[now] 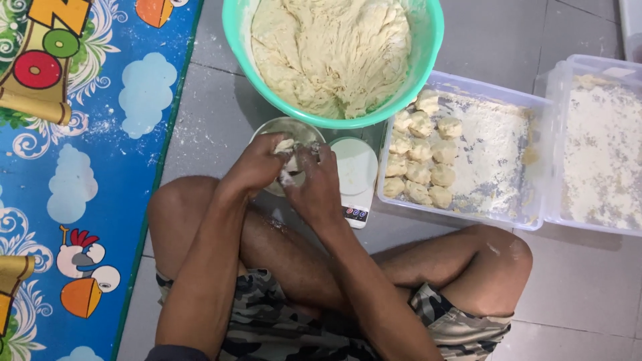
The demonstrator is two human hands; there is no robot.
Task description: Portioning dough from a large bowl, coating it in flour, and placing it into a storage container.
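**Op:** Pale, sticky lump of dough [289, 162] sits between both hands, over the small clear glass bowl [289, 131] on the floor, right in front of the crossed legs. My left hand [257, 167] is curled round it from the left, my right hand [314, 182] closes on it from the right; fingers on both are bent in tight, gripping the same piece.

**Eng:** How to shape it well?

**Op:** My call: keep it cupped between the palms, tuck the ragged edge under, light pressure so it doesn't smear. Flour on the fingers helps; it looks tacky.

**Eng:** Counts?

**Op:** One lump in hand. One small white digital scale [356, 179] just beside the glass bowl, touching it as far as I can tell. One big green plastic basin [431, 40] holding the bulk dough mass [331, 50], beyond the hands. Two clear rectangular plastic tubs: the nearer floured tub [461, 207] with about twelve dough balls [420, 172] in two columns at its left end, the farther tub [602, 224] with flour only. One blue cartoon play mat [100, 167] on the left.
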